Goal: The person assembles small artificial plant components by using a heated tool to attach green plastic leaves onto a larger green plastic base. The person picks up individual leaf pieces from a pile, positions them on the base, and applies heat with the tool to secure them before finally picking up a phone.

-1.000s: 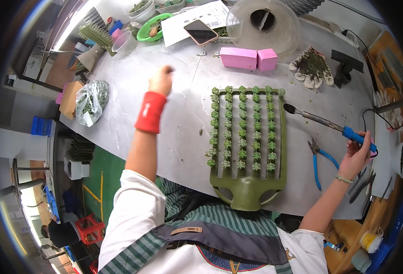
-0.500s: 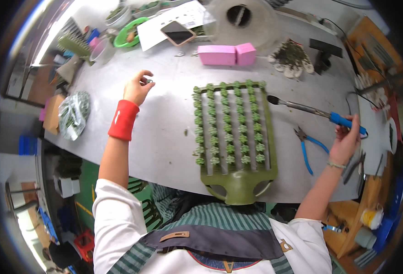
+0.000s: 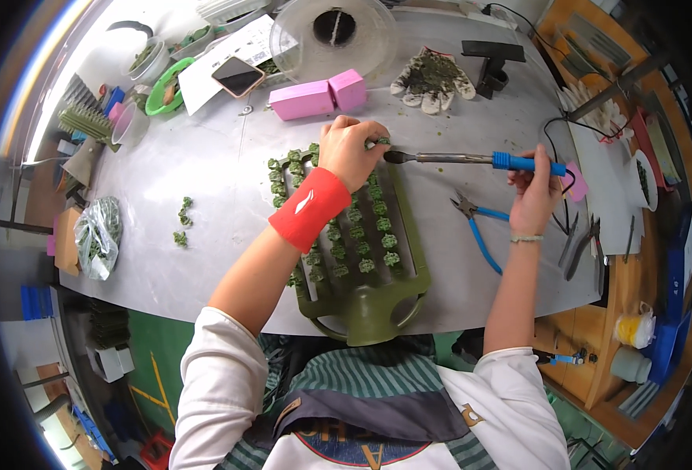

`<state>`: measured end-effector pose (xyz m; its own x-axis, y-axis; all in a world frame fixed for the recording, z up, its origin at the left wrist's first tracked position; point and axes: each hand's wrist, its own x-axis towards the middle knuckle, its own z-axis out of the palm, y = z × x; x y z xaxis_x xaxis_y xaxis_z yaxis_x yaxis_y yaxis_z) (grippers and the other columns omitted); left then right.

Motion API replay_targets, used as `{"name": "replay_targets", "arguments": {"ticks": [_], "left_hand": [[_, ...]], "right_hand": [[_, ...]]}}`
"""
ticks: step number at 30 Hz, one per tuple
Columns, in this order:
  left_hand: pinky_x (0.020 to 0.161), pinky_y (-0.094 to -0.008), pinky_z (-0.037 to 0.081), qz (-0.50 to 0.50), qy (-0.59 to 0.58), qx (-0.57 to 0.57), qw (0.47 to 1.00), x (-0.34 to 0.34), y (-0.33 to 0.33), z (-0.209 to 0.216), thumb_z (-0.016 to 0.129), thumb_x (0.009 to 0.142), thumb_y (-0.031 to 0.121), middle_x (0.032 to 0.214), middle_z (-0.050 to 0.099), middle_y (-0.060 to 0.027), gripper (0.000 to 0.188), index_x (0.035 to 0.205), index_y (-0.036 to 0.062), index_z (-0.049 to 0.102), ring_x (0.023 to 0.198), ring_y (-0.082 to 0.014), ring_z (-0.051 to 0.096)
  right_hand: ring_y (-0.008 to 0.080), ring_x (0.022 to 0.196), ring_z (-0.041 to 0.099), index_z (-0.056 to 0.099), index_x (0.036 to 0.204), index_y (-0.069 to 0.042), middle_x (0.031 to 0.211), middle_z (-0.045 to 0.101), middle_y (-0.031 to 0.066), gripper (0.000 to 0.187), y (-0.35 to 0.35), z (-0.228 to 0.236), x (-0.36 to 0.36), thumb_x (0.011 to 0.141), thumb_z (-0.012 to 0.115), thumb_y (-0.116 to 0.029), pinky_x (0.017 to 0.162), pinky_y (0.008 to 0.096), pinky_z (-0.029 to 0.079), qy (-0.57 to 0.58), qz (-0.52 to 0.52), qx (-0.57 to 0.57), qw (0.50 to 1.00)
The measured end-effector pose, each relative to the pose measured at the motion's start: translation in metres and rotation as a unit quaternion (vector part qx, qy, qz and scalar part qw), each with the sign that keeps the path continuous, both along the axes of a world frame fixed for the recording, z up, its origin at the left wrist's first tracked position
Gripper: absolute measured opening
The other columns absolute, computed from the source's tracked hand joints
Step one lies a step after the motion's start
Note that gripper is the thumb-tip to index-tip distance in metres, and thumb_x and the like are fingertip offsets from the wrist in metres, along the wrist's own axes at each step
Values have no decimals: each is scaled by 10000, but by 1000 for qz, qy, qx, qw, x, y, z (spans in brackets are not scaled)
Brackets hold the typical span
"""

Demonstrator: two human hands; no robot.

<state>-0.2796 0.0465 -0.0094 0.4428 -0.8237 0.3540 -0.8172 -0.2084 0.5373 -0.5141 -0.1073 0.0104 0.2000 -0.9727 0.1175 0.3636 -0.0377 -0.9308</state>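
Soldering iron (image 3: 471,160) was gripped in right hand (image 3: 536,192), tip beside green piece (image 3: 380,142) pinched by left hand (image 3: 349,150) at green rack's (image 3: 362,298) far edge; fingertips judged liable to burn if tip slipped.

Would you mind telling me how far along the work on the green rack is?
Most slots of the green rack already hold small green parts. In hand: the left hand pinches a part at the rack's far end, and the right hand brings the soldering iron tip beside it. Left: a few loose parts lie on the table, and more in a bag.
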Motion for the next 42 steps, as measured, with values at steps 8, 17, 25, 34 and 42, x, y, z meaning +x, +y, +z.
{"name": "replay_targets", "arguments": {"ticks": [8, 17, 25, 34, 42], "left_hand": [[942, -365, 339, 31, -31, 22, 999, -1, -10, -15, 751, 752, 194, 831, 684, 4, 192, 933, 149, 709, 1004, -204, 553], [876, -379, 453, -51, 19, -97, 994, 30, 11, 7, 742, 796, 238, 905, 687, -73, 231, 962, 84, 697, 941, -262, 607], [943, -363, 457, 191, -96, 332, 919, 203, 246, -7, 623, 746, -59, 1120, 614, -181, 372, 1088, 85, 623, 1061, -333, 578], [663, -315, 513, 287, 78, 147, 943, 173, 231, 0, 735, 806, 162, 765, 665, -87, 221, 938, 31, 616, 672, -195, 616], [748, -255, 517, -40, 230, 11, 972, 19, 66, 34, 707, 832, 50, 867, 690, -44, 196, 1020, 9, 673, 790, -73, 609]], "right_hand": [[133, 531, 597, 611, 790, -8, 681, 618, 55, 284, -3, -4, 4, 919, 619, -261, 503, 261, 496, 11, 11, -9, 1000], [93, 501, 560, 659, 806, -34, 712, 648, 50, 279, -7, 6, -27, 877, 677, -304, 477, 194, 435, 35, -58, 29, 997], [88, 536, 530, 623, 814, -40, 735, 614, 33, 238, 1, 13, -20, 902, 650, -260, 494, 193, 422, 7, -21, 27, 999], [83, 525, 546, 643, 794, -54, 705, 639, 38, 263, 1, 18, -25, 887, 667, -299, 493, 186, 430, 29, -27, 21, 999], [101, 511, 557, 636, 775, -36, 654, 621, 42, 278, 1, 18, -26, 897, 660, -285, 486, 230, 436, 19, -17, 7, 1000]]}}
